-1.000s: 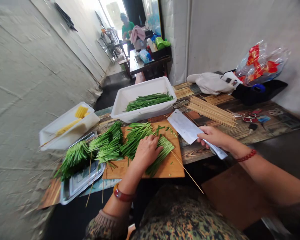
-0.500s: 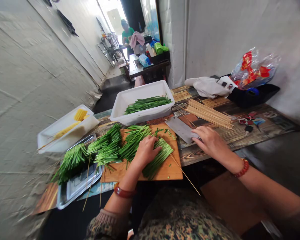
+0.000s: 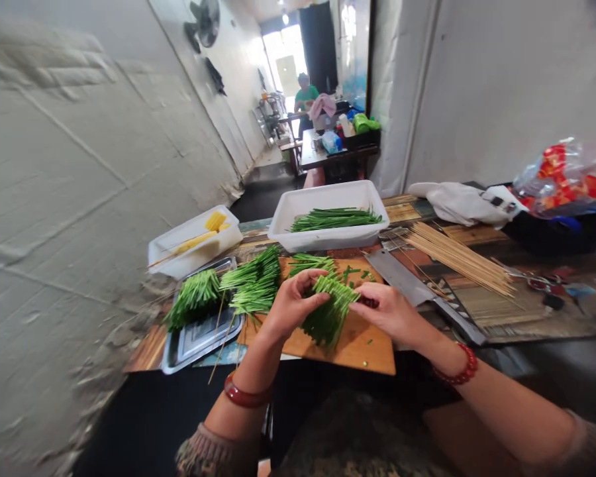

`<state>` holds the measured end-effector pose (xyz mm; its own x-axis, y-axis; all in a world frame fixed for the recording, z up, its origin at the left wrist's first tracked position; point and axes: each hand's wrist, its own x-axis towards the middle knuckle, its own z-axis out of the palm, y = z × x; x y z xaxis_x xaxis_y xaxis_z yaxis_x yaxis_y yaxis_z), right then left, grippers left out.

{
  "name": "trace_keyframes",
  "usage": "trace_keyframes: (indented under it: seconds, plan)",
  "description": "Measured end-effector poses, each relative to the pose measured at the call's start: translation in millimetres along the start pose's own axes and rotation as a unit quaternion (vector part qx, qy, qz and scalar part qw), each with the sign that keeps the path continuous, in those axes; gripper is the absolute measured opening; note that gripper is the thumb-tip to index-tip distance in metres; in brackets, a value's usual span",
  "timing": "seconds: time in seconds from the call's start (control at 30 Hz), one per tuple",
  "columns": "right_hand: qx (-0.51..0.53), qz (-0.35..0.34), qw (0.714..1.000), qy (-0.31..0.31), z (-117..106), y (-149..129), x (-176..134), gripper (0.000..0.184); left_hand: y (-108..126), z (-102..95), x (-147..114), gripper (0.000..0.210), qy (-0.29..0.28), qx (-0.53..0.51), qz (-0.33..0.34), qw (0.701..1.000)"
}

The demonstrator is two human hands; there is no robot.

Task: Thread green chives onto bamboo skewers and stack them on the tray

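Between my two hands is a skewered row of garlic chives (image 3: 328, 317), raised a little over the wooden cutting board (image 3: 377, 348), its leaves hanging down. My left hand (image 3: 294, 303) grips its left end between thumb and fingers. At the right end, my right hand (image 3: 390, 315) pinches it with closed fingertips. More chive bundles (image 3: 252, 283) lie at the board's left side, with thin sticks poking out of some. A cleaver (image 3: 401, 277) rests on the table just beyond my right hand, its handle pointing right. Chopped chive bits (image 3: 351, 273) are scattered at the board's back.
A white tub (image 3: 328, 240) with loose chives stands behind the board. To its left is a white tray (image 3: 198, 262) with yellow pieces. A metal tray (image 3: 179, 361) bears another chive bundle. Bamboo skewers (image 3: 461, 258), scissors (image 3: 531, 278) and a white cap (image 3: 459, 204) lie rightward. A person (image 3: 305, 96) is far back.
My right hand has left the cleaver and moved left to the chives. The skewered chives are now lifted and held by both hands. The view has shifted, so the scene sits further right.
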<state>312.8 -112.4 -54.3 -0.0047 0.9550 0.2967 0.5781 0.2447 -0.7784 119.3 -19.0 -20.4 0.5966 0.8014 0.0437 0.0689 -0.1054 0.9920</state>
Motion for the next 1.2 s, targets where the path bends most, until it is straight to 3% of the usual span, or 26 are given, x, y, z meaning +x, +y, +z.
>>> trace_keyframes:
  seconds: [0.13,0.33,0.47,0.63,1.0,1.2]
  plan:
    - [-0.049,-0.081,0.995,-0.006,-15,-32,25,0.022,15,-19.4,-13,0.028,-0.039,-0.046,0.018,0.998]
    - [-0.075,-0.105,0.99,-0.049,-11,-60,43,0.024,14,-36.3,-25,0.033,-0.092,-0.116,0.006,0.989]
    - [-0.076,-0.112,0.987,-0.082,-10,-65,47,0.015,12,-41.4,-30,0.032,-0.064,-0.15,-0.002,0.987]
    - [-0.142,-0.144,0.978,-0.052,-19,-72,50,0.017,13,-47.7,-34,0.034,0.005,-0.228,-0.018,0.973]
    - [-0.182,-0.142,0.972,-0.054,-14,-88,44,0.026,11,-47.3,-40,0.038,-0.015,-0.245,-0.016,0.969]
    - [-0.163,-0.139,0.972,-0.092,-3,-77,37,0.028,-4,-45.4,-53,0.044,0.0,-0.268,-0.021,0.963]
